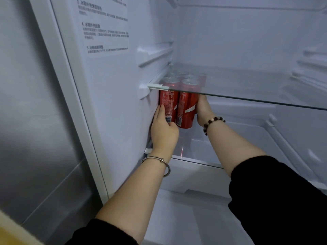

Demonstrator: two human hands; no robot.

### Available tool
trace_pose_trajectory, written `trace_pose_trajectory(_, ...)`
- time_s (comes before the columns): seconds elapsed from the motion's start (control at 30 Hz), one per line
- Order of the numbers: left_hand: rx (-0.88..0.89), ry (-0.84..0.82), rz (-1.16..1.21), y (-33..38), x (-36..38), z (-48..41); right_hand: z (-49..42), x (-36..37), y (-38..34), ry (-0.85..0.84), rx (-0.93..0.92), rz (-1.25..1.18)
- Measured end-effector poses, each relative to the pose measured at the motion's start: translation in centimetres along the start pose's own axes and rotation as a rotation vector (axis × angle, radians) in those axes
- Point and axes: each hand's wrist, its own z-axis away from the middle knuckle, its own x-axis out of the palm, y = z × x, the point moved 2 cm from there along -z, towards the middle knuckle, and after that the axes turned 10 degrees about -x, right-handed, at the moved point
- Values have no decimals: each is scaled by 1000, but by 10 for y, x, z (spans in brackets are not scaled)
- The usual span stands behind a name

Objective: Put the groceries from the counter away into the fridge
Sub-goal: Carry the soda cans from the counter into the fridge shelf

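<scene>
Inside the open fridge (247, 41), a pack of red cans (178, 106) is held up against the left wall, just under the upper glass shelf (247, 89) and above the lower glass shelf (194, 152). The left hand (163, 129) holds the pack's left side, fingers flat along the can and thumb across its front. The right hand (203, 110) has its grip on the right side, with its fingers hidden behind the cans. 2 cans face forward. More tops show dimly through the upper glass, too blurred to count. The printed label (104, 27) on the wall is unreadable and cut off at the top.
</scene>
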Motion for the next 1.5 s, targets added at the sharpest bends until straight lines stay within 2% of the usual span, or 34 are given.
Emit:
trace_pose_trajectory(0.07, 11, 0, 11, 1, 0, 1, -3, 3, 8, -14, -29, -21)
trace_pose_trajectory(0.27, 5, -10, 36, 1, 0, 1, -5, 8, 16, -25, 62, -197)
trace_pose_trajectory(0.4, -2, 2, 25, 3, -1, 3, -6, 10, 15, -23, 64, -221)
trace_pose_trajectory(0.57, -26, 7, 50, 4, -3, 5, 0, 7, 13, 69, 36, -233)
trace_pose_trajectory(0.7, -7, 33, 39, 3, -4, 8, 5, 12, 15, 162, 8, -180)
trace_pose_trajectory(0.9, -8, -26, -23, 3, -4, 11, 15, 27, 8, 259, 57, -138)
trace_pose_trajectory(1.03, -25, -36, -32, 4, -6, 11, 22, 25, 2, 254, 79, -98)
trace_pose_trajectory(1.13, -34, -42, -35, 5, -7, 10, 28, 23, 2, 187, 87, -37)
trace_pose_trajectory(1.33, 16, -60, -87, 7, -8, 19, 67, 2, 3, 132, -41, 191)
trace_pose_trajectory(1.5, 189, -221, -188, 4, -2, 43, 117, -33, -5, 182, -210, 360)
